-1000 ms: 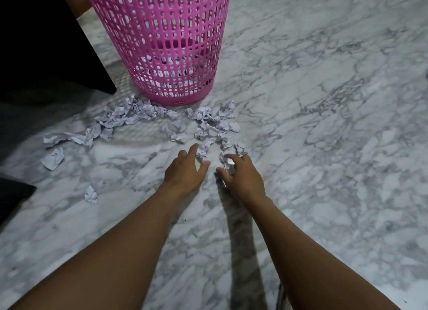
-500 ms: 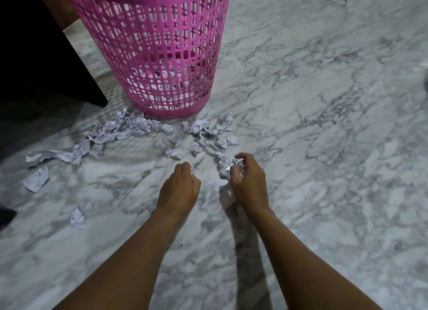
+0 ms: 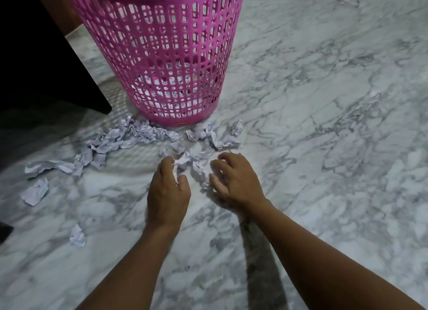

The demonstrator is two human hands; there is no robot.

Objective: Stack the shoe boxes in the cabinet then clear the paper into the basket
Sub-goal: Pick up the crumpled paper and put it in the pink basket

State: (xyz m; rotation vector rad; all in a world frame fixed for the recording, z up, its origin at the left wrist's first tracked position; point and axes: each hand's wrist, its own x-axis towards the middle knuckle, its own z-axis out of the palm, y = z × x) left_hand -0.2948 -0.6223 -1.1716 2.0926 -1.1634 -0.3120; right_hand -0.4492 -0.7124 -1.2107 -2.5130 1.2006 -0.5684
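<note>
Floor (image 3: pixel 324 147): grey marble, with crumpled paper scraps (image 3: pixel 129 138) strewn at the foot of the pink basket (image 3: pixel 162 55).
Basket: upright just beyond the scraps, some paper already inside, so drops are likely short.
Left hand (image 3: pixel 169 191): pinches one scrap between thumb and fingers.
Right hand (image 3: pixel 236 182): fingers clawed over scraps, probably raking them together; whether it grips any cannot be told.

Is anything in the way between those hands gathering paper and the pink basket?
Nothing solid. Both the left hand and right hand are on crumpled paper, and only more scraps lie on the marble floor before the basket. Its top is out of view.
</note>
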